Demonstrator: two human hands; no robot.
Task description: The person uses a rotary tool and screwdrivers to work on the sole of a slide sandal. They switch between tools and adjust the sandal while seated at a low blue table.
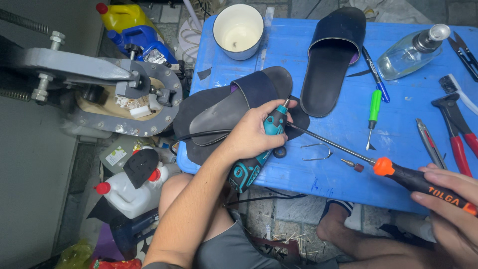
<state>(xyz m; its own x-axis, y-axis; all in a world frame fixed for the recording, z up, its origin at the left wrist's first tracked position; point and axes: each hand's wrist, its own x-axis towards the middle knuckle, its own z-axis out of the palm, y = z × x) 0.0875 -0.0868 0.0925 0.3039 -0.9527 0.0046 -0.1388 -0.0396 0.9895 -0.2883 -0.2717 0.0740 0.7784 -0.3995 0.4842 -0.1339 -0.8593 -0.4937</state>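
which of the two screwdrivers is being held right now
The long one with the black and orange handle, gripped by the right hand. The small green-handled screwdriver lies untouched on the blue table, beside the slipper.

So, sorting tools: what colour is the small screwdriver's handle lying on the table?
Bright green handle, head view.

Teal-and-black rotary tool [256, 149]; orange-and-black screwdriver [423, 182]; blue table [328, 164]; dark navy slipper [331, 60]; red-handled pliers [460, 137].

My left hand [251, 134] reaches forward from a bare, extended forearm, fingers curled tight in a fist-like grip. My right hand [450, 209] sits low at the frame's edge, fingers wrapped closed.
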